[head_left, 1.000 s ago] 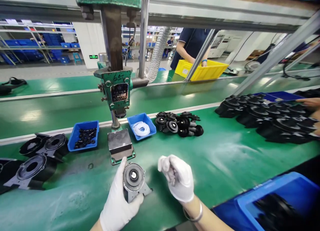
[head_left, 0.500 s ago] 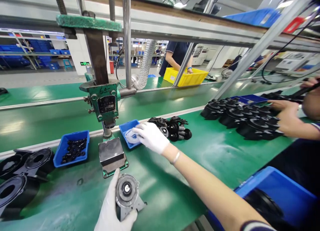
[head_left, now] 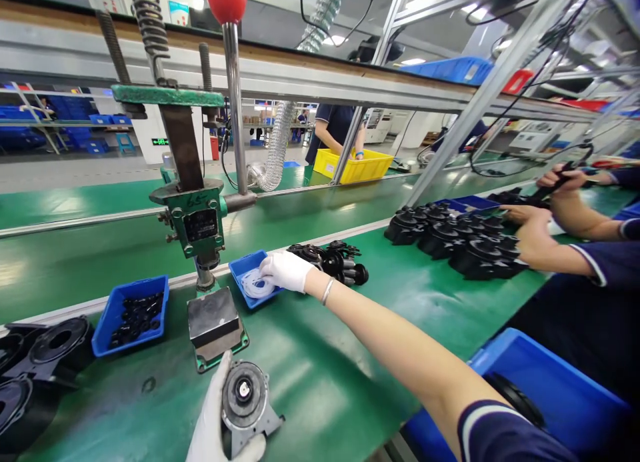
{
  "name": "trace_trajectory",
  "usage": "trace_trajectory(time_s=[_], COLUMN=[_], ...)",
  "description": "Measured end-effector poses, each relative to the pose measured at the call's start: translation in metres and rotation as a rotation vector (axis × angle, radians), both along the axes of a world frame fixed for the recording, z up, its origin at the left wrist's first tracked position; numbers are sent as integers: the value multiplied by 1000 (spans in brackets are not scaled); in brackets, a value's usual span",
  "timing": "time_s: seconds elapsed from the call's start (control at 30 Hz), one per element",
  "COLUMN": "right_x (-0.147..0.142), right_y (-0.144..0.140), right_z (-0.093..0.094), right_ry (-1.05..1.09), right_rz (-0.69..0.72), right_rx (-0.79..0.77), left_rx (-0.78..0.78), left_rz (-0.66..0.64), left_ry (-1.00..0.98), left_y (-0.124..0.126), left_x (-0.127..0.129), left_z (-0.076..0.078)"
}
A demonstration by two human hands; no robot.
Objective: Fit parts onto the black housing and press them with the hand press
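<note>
My gloved left hand (head_left: 210,419) is closed around a round, dark grey motor with a bracket (head_left: 245,399). Its shaft side, with a pale centre, faces up. The motor is held just in front of the metal block (head_left: 214,315) of a green hand press (head_left: 193,212). My gloved right hand (head_left: 287,271) reaches into a small blue tray (head_left: 249,260) right of the press. Its fingers are bent together on thin white plastic rings (head_left: 256,285); the fingertips are partly hidden.
A blue tray with small black parts (head_left: 131,315) stands left of the press, beside black housings (head_left: 55,345). Black round parts (head_left: 345,262) lie past my right hand. More black housings (head_left: 460,242) sit near a co-worker's hand (head_left: 533,232). A blue bin (head_left: 525,355) is at right.
The view has tilted up and shifted right. My right hand's fingers have come closer together over the white rings. My left hand still holds the motor.
</note>
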State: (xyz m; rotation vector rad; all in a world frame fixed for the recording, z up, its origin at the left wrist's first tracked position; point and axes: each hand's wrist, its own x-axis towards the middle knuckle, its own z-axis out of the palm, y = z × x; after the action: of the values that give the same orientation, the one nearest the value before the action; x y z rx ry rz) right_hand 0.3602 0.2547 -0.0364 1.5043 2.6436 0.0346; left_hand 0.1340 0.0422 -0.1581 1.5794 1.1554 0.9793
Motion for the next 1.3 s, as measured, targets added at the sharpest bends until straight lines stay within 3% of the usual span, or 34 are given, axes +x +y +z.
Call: trace_trajectory(time_s=[0.2, 0.37, 0.43, 0.5, 0.6, 0.73, 0.83, 0.93, 1.07, 1.23, 1.3], right_x=[2, -17, -25, -31, -35, -33, -29, -25, -22, -22, -23], right_y=[-5, -51, -79, -106, -132, -137, -139, -153, -176, -190, -193], right_z=[14, 30, 22, 6, -21, -41, -46, -48, -51, -63, -69], right_ry=[224, 387, 427, 429, 415, 501, 580, 606, 495, 396, 440], right_rz=[-210, -249, -129, 79, 302, 312, 215, 211, 306, 403, 367], right_rx=[23, 18, -56, -152, -189, -231, -297, -190, 178, 367, 426], left_rx=[-30, 21, 88, 122, 259, 636, 677, 714, 738, 608, 600], left_rz=[-1, -89, -106, -16, 113, 23, 49, 93, 98, -76, -132], left_ry=[-8, -72, -148, -158, 93, 339, 404, 475, 549, 518, 488], left_y=[0, 2, 3, 5, 11, 21, 23, 17, 6, -2, -5], left_x=[-2, -11, -16, -22, -32, -44, -47, -46, -44, -48, -56], left_z=[2, -7, -3, 7, 21, 25, 22, 23, 25, 24, 25])
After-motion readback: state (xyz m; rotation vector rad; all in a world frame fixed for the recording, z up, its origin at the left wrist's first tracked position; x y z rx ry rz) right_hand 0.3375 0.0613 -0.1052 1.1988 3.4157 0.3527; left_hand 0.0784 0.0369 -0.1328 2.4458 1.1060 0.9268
